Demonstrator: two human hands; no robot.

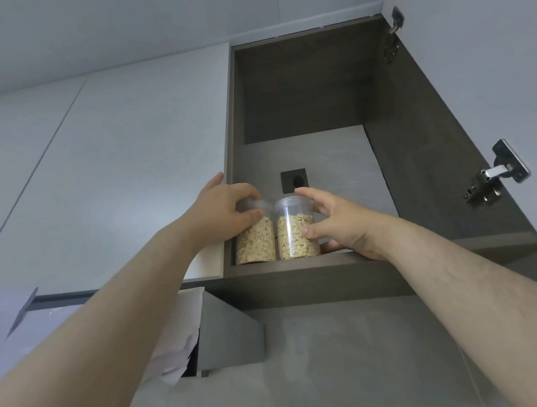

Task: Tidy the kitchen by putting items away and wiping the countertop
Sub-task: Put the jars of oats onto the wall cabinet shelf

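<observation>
Two clear plastic jars of oats stand side by side at the front left of the open wall cabinet's shelf (pixel 295 268). My left hand (pixel 227 210) grips the left jar (pixel 255 243) near its lid, fingers curled over the top. My right hand (pixel 333 221) holds the right jar (pixel 295 236), thumb on its front and fingers round its far side. The jars touch each other and both stand upright.
The cabinet interior is dark brown with a black socket plate (pixel 294 180) on its grey back wall. Two metal hinges (pixel 493 176) sit on the right side. Closed white cabinet doors (pixel 118 149) lie to the left. A grey range hood (pixel 227 336) hangs below.
</observation>
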